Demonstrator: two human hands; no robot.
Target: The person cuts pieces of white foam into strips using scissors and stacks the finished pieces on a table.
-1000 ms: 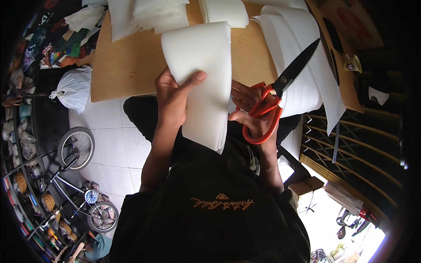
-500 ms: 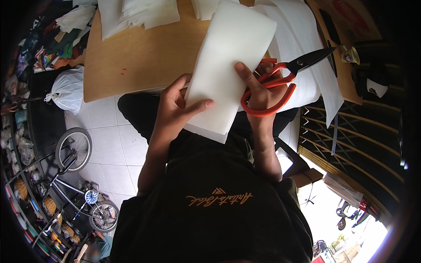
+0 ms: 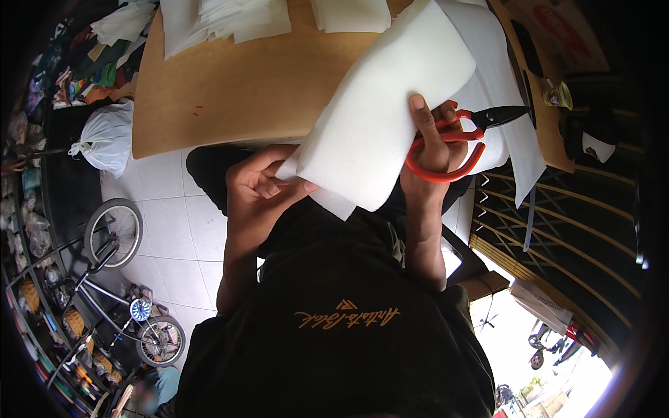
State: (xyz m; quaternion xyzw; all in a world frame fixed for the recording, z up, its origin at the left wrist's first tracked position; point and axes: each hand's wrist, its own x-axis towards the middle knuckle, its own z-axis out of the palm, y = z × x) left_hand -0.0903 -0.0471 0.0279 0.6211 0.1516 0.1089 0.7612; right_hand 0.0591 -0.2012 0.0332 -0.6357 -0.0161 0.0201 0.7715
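Observation:
A folded white sheet of soft, fabric-like material (image 3: 390, 104) is held above my lap, tilted up toward the right. My left hand (image 3: 261, 184) pinches its lower left corner, where the layers stand slightly apart. On the sheet's right edge, my right hand (image 3: 435, 143) presses with the thumb on top; its other fingers are partly hidden. The same hand carries scissors (image 3: 470, 132) with red handles looped about it, their black blades pointing right, away from the sheet.
The wooden table (image 3: 230, 90) bears white sheet stacks (image 3: 244, 17) at its far side, and a long white sheet (image 3: 519, 139) hangs off its right edge. A tied white bag (image 3: 106, 139) and a bicycle (image 3: 115, 296) stand at left. A folding metal gate (image 3: 557, 216) is at right.
The white sheet has swung to the right and bends more. My left hand has shifted left to its lower corner, whose layers now part. My right hand and the scissors have moved right.

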